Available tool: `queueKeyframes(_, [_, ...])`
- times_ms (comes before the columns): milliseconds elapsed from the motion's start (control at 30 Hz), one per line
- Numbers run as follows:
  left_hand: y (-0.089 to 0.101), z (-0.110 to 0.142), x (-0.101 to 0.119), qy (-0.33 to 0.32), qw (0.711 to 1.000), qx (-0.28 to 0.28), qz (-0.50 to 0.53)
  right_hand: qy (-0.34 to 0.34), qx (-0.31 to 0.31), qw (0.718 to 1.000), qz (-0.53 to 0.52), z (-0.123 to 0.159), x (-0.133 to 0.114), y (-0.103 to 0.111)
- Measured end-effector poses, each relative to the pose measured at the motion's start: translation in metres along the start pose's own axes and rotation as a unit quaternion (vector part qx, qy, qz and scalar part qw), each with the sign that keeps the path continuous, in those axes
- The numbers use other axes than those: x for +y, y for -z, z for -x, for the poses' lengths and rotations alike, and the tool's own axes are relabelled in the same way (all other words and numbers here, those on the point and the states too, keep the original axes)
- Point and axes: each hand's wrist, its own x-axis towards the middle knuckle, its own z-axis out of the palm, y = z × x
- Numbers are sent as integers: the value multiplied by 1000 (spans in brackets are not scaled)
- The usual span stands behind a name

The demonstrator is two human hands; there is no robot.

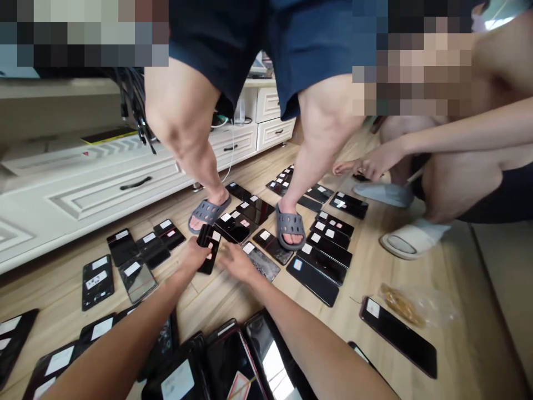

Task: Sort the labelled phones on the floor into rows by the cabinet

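My left hand (195, 254) is closed around black smartphones (213, 250) with white stickers, held low over the wooden floor. Just to the right of them is my right hand (236, 261), blurred, its fingers apart with nothing visible in them. Beyond my right hand lies a phone with a cracked-looking screen (261, 261), and past it another stickered phone (272, 246). To the left of my left hand, several dark phones lie together, among them a grey, reflective one (137, 279).
A person in dark shorts stands astride the phones in grey slippers (208, 214). At right another person crouches, a hand (381, 160) near the floor. More phones (318, 265) lie in rows. A white cabinet (95, 194) lines the left; a plastic bag (433, 305) lies right.
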Motion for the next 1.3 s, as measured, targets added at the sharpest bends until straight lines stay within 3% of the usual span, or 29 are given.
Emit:
queueKeyframes(133, [18,24,-16,-137,982,-68,-114,-11,26,998,-60,-7,5,-1])
queueKeyframes(233, [18,39,-38,-179,969,-89,-147,6,-19,995,-94,-12,5,-9])
queueKeyframes(367, [18,40,-68,-164,979,-33,-115,7,-54,990,-128,-19,6,-18])
queueKeyframes(600, [5,23,-78,-175,983,-19,54,-69,33,981,-176,-41,4,-33])
queueKeyframes(733, [8,22,-71,-166,979,-45,108,-72,-5,977,-201,-41,1,-21])
queueKeyframes(833, [27,31,-63,-147,975,-84,145,-65,-52,971,-223,-27,-11,2])
queueKeyframes(967, [73,70,-46,-106,951,-159,242,-33,-109,958,-264,12,-51,36])
queueKeyframes(1067, [112,119,-25,-70,922,-210,318,-36,-85,947,-307,53,-101,56])
queueKeyframes(1100, [122,138,-17,-81,928,-193,307,-52,-59,946,-315,68,-120,61])
queueKeyframes(1167, [137,177,0,-139,958,-106,229,-97,-5,942,-322,98,-155,69])
queueKeyframes(1233, [142,214,16,-188,970,-19,153,-130,33,935,-327,128,-186,77])
queueKeyframes(1300, [139,247,26,-193,971,17,141,-114,53,936,-329,156,-209,86])
